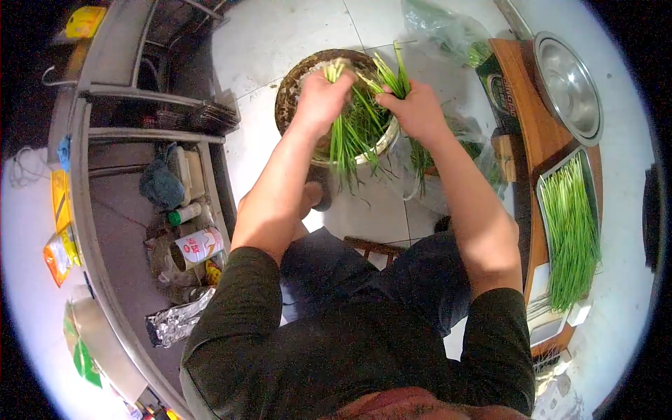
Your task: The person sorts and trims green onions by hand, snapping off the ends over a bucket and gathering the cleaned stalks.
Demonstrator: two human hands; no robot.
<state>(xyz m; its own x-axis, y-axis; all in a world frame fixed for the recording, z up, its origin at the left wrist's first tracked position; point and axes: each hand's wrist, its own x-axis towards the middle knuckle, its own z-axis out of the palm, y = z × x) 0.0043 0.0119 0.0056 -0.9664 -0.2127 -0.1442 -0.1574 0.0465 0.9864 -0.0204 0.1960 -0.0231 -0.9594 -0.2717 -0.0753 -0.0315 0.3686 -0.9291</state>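
Over a round, dirty-rimmed bin (287,94) on the tiled floor, my left hand (324,98) is closed round a bunch of green chives (344,143). The pale ends stick up above the fist and the leaves hang down over the bin's near side. To its right my right hand (414,110) grips a second bunch of chives (397,75), with its stalks pointing up and leaves trailing below the hand. Green scraps lie inside the bin, partly hidden by the hands.
On the wooden surface (532,119) at right are a metal bowl (568,87) and a tray with chives (570,231). Plastic bags (448,31) lie on the floor. A metal shelf (115,182) holding jars and a blue cloth (161,183) stands at left.
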